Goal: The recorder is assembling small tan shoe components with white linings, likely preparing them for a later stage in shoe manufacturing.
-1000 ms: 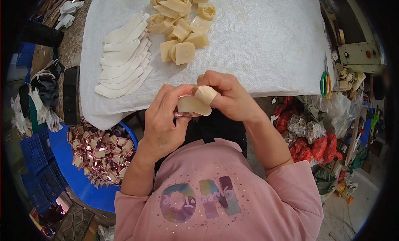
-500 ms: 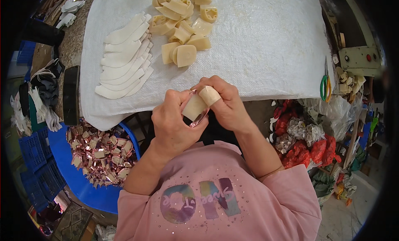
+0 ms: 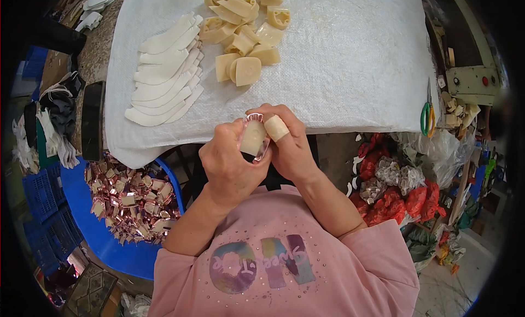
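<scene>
Between my hands, above my lap at the table's front edge, is a beige shoe heel (image 3: 253, 138) with shiny pink covering around its sides. The covering's edge is gathered in small folds at the far rim. My left hand (image 3: 227, 158) closes around the heel's left and near sides. My right hand (image 3: 292, 145) grips its right side, its thumb wrapped in pale tape (image 3: 276, 129); some fingers are hidden behind the heel. Past my hands, bare beige heels (image 3: 240, 41) lie piled on the white-covered table (image 3: 350, 60). Curved white strips (image 3: 164, 82) overlap in a row left of them.
At my left stands a blue tub (image 3: 109, 257) holding many pink-covered heels (image 3: 128, 199). A dark phone-like slab (image 3: 93, 120) lies beside the table cloth. Scissors (image 3: 428, 113) with green and orange handles rest at the right edge. Red plastic bags (image 3: 391, 205) are heaped below right.
Both hands have turned the heel slightly, so its folded far rim now shows. My right thumb has shifted a little down and right. The heel stays gripped.
</scene>
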### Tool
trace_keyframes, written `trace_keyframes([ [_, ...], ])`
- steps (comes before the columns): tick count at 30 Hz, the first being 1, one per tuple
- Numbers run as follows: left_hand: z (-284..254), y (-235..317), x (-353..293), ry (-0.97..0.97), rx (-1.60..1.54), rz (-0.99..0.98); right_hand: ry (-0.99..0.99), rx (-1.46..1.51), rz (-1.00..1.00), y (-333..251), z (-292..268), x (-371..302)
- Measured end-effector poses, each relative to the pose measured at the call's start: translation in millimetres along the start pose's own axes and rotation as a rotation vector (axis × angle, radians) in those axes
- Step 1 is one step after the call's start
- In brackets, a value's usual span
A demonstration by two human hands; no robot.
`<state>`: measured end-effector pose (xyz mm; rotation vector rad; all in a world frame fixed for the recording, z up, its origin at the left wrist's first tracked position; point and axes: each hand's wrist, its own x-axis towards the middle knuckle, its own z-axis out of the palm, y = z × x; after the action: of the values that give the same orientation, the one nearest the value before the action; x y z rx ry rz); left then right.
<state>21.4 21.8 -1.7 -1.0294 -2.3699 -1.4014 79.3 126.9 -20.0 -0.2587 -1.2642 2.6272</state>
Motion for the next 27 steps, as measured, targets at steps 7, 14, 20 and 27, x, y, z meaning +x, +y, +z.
trace_keyframes([
  [7,3.2,-8.1,-0.3,0.055,-0.041,-0.009,0.146,-0.422,-0.073,-3.2,8.2,4.9],
  [14,-25.5,-5.1,6.8,-0.315,-0.976,-0.629,-0.210,-0.386,-0.116,-16.2,-13.3,11.2],
  [20,-38.3,-18.6,-0.3,-0.503,-0.791,-0.595,-0.210,-0.761,-0.173,-23.3,1.5,10.9],
  [27,-56.4,-23.2,-3.2,-0.290,-1.032,-0.503,-0.336,-1.187,-0.426,-21.5,17.5,21.1],
])
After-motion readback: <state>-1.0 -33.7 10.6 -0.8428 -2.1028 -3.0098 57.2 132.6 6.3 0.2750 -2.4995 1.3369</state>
